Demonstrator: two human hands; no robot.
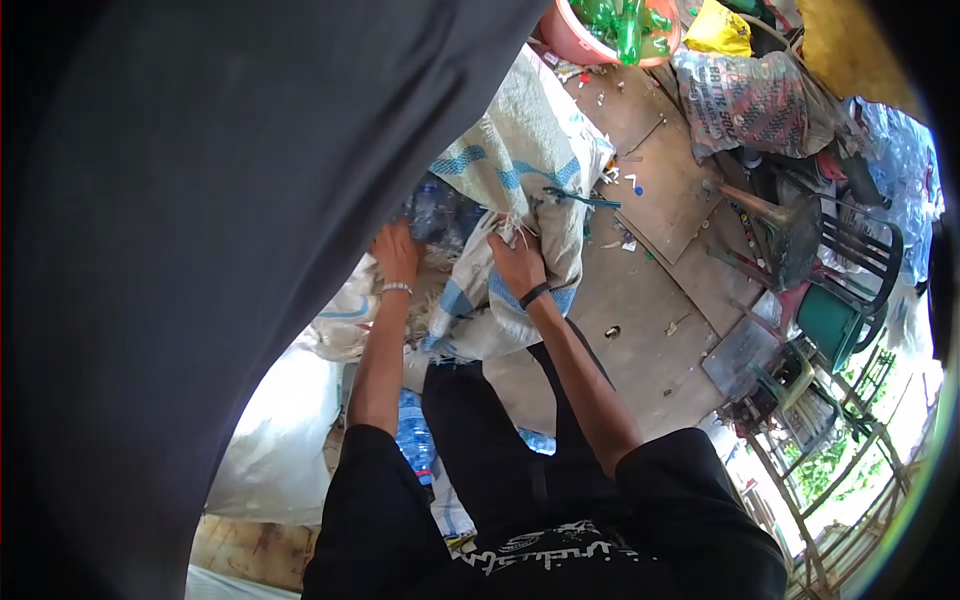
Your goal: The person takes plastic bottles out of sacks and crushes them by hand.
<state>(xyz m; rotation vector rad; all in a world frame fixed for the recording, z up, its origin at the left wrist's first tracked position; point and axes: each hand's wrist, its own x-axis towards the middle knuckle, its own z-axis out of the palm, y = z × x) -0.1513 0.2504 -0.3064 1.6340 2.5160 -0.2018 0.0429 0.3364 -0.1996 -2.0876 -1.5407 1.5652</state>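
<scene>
A white woven sack (545, 130) with blue stripes lies in front of me, its mouth open toward the left. Clear plastic bottles (437, 215) show in the opening. My right hand (520, 268), with a black band at the wrist, is closed on the sack's frayed edge. At the left of the opening, my left hand (397, 255), with a pale bracelet, touches or nearly touches the bottles; its fingertips are partly hidden. A dark green strip (580, 197) hangs on the sack's side.
Dark cloth (250, 200) blocks much of the left view. A pink tub (572, 35) of green bottles stands at the top. Plastic chairs (860, 250) and a filled bag (750, 105) are at right. Small scraps dot the board floor (640, 300). Blue bottles (412, 430) lie by my legs.
</scene>
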